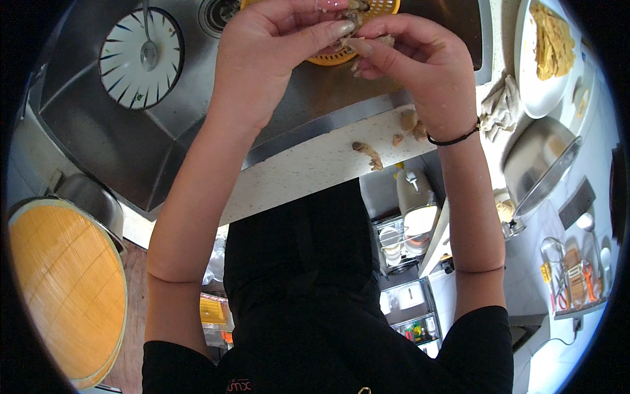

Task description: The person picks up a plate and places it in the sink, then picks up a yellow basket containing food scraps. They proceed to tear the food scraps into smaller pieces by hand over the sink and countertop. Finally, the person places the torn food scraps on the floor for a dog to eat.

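My left hand (266, 59) pinches a small, pale piece of meat (350, 29) between thumb and fingers at the top of the view. My right hand (428, 64), with a dark cord bracelet at its wrist, grips shreds of the same meat from the other side. Both hands meet above a yellow plastic colander (332, 59) in the steel sink (295, 113), and they hide much of it. What exactly lies inside the colander cannot be made out. A bone-like scrap (369, 155) and several smaller scraps (397, 140) rest on the speckled counter edge (305, 167) by my right wrist.
A striped plate (118, 74) with a metal spoon (148, 54) sits at the sink's left. A round woven lid (69, 290) stands lower left. To the right are a crumpled cloth (501, 106), a steel bowl (534, 162) and a white plate (531, 93) of folded flatbread-like sheets (553, 44).
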`<move>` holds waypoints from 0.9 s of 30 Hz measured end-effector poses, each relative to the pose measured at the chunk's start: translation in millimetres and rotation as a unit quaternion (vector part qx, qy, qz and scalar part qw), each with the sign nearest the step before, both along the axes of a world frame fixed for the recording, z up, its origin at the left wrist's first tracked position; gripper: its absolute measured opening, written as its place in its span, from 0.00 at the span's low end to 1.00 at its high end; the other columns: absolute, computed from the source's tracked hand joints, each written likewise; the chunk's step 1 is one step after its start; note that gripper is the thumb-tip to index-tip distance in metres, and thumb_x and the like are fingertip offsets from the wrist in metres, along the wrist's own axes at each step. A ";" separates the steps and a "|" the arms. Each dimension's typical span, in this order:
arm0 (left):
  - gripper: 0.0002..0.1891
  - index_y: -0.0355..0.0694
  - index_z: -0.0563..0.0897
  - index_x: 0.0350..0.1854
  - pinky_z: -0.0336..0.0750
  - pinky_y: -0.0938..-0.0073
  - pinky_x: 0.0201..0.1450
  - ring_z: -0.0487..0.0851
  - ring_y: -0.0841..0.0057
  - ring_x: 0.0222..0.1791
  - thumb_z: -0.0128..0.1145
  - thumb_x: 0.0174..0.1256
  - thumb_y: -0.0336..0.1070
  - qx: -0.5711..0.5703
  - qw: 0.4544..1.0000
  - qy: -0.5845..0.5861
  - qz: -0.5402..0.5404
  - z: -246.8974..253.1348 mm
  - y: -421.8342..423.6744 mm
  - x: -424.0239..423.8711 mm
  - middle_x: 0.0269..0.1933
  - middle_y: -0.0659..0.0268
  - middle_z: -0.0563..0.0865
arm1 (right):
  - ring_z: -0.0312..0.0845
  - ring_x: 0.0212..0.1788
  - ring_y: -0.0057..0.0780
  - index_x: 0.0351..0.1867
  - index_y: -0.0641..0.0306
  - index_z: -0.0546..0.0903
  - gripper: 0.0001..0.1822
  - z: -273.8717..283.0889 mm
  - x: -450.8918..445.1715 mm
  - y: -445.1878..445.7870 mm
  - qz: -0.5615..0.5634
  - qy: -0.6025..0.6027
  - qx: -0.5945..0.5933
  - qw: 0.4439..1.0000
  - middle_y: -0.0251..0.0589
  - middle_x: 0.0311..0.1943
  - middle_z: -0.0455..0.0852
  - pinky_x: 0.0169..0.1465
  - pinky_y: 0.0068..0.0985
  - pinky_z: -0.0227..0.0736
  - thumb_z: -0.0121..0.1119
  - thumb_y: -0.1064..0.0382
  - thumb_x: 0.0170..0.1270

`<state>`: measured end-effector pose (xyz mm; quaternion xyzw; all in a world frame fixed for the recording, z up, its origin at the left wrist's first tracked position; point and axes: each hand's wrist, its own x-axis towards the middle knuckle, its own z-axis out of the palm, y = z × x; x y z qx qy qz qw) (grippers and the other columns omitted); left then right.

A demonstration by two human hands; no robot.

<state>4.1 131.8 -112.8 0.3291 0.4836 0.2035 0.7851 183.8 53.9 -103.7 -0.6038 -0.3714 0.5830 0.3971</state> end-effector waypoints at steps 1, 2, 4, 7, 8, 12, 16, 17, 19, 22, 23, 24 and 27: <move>0.13 0.29 0.83 0.53 0.80 0.80 0.49 0.86 0.79 0.43 0.62 0.66 0.22 0.009 1.000 -0.005 0.006 -0.6 -0.7 0.4 0.44 0.60 0.88 | 0.88 0.39 0.24 0.48 0.68 0.84 0.09 0.9 -1.8 -0.4 0.005 -0.012 -0.004 1.000 0.40 0.40 0.89 0.46 0.21 0.86 0.63 0.70 0.69; 0.13 0.29 0.84 0.53 0.80 0.80 0.49 0.86 0.79 0.43 0.62 0.66 0.22 0.011 1.000 -0.001 0.009 0.0 -0.8 1.3 0.44 0.60 0.88 | 0.88 0.39 0.24 0.48 0.68 0.84 0.09 3.3 -5.3 -0.8 0.011 -0.024 -0.008 1.000 0.40 0.40 0.89 0.46 0.21 0.86 0.63 0.70 0.68; 0.13 0.28 0.84 0.52 0.80 0.80 0.48 0.86 0.79 0.43 0.62 0.66 0.23 0.015 1.000 0.005 0.015 1.7 0.0 3.7 0.45 0.60 0.89 | 0.88 0.39 0.23 0.48 0.68 0.84 0.09 4.6 -10.6 -1.7 0.015 -0.047 -0.011 0.999 0.40 0.40 0.89 0.46 0.20 0.86 0.64 0.70 0.68; 0.13 0.29 0.84 0.51 0.80 0.81 0.47 0.86 0.78 0.42 0.63 0.66 0.23 -0.001 0.999 -0.008 0.035 1.7 0.9 4.4 0.44 0.61 0.89 | 0.88 0.38 0.23 0.47 0.68 0.84 0.09 2.7 -12.6 -1.6 0.003 -0.066 -0.005 0.998 0.40 0.39 0.89 0.46 0.20 0.86 0.64 0.71 0.67; 0.13 0.29 0.84 0.51 0.80 0.80 0.48 0.86 0.78 0.42 0.63 0.65 0.23 -0.007 0.999 -0.007 0.044 2.0 0.6 4.2 0.44 0.61 0.88 | 0.88 0.38 0.23 0.47 0.68 0.84 0.09 0.5 -10.6 -1.4 -0.008 -0.063 -0.002 0.998 0.40 0.39 0.89 0.46 0.19 0.85 0.64 0.71 0.67; 0.14 0.30 0.83 0.52 0.81 0.79 0.49 0.86 0.78 0.43 0.64 0.64 0.22 -0.032 0.998 -0.009 0.062 3.4 -0.8 3.0 0.44 0.61 0.88 | 0.88 0.37 0.22 0.47 0.68 0.84 0.08 2.7 -1.9 2.0 -0.023 -0.071 0.011 0.997 0.39 0.38 0.89 0.45 0.19 0.85 0.64 0.70 0.68; 0.16 0.31 0.82 0.53 0.82 0.78 0.51 0.86 0.77 0.43 0.65 0.63 0.22 -0.046 0.996 -0.026 0.069 8.3 -1.8 5.9 0.46 0.61 0.87 | 0.83 0.36 0.16 0.42 0.67 0.82 0.06 7.4 -9.1 7.1 -0.078 -0.023 -0.001 0.997 0.34 0.35 0.86 0.41 0.15 0.81 0.65 0.75 0.64; 0.16 0.30 0.82 0.54 0.82 0.78 0.51 0.86 0.77 0.43 0.65 0.63 0.22 -0.043 0.996 -0.026 0.067 9.2 -2.0 5.9 0.47 0.60 0.87 | 0.85 0.37 0.19 0.44 0.67 0.83 0.07 5.8 -5.5 2.8 -0.055 -0.041 0.022 0.997 0.37 0.37 0.87 0.43 0.17 0.83 0.65 0.72 0.66; 0.16 0.30 0.81 0.55 0.82 0.77 0.51 0.86 0.77 0.44 0.64 0.64 0.22 -0.038 0.997 -0.025 0.064 10.6 -2.2 5.9 0.47 0.60 0.87 | 0.87 0.38 0.22 0.47 0.67 0.84 0.08 5.8 0.7 0.9 -0.028 -0.060 0.046 0.997 0.39 0.38 0.88 0.45 0.19 0.85 0.64 0.69 0.69; 0.16 0.30 0.81 0.55 0.84 0.75 0.51 0.87 0.75 0.45 0.63 0.65 0.22 -0.056 0.992 -0.100 0.059 10.0 -1.7 0.0 0.48 0.59 0.87 | 0.85 0.38 0.19 0.45 0.67 0.83 0.07 10.2 0.8 3.5 -0.066 -0.011 0.013 0.998 0.36 0.37 0.87 0.44 0.18 0.83 0.63 0.71 0.68; 0.16 0.30 0.81 0.56 0.84 0.74 0.52 0.87 0.74 0.45 0.63 0.65 0.22 -0.075 0.991 -0.083 0.072 11.6 -2.0 0.7 0.48 0.58 0.87 | 0.83 0.37 0.17 0.42 0.68 0.83 0.05 15.4 -1.8 6.2 -0.109 0.038 -0.018 0.993 0.34 0.36 0.86 0.43 0.16 0.81 0.64 0.74 0.66; 0.17 0.30 0.81 0.56 0.84 0.73 0.52 0.87 0.74 0.46 0.63 0.65 0.22 -0.094 0.990 -0.065 0.086 15.1 -1.6 3.1 0.48 0.58 0.87 | 0.81 0.36 0.15 0.40 0.68 0.82 0.05 20.6 -4.6 9.4 -0.151 0.086 -0.050 0.983 0.32 0.35 0.85 0.42 0.14 0.80 0.64 0.77 0.64; 0.17 0.30 0.80 0.56 0.85 0.72 0.53 0.87 0.72 0.47 0.63 0.66 0.23 -0.104 0.986 -0.082 0.103 12.1 -5.1 -0.6 0.48 0.57 0.87 | 0.82 0.36 0.17 0.41 0.69 0.82 0.06 33.6 -7.9 15.5 -0.129 0.031 -0.095 0.987 0.34 0.36 0.86 0.44 0.16 0.81 0.64 0.77 0.63</move>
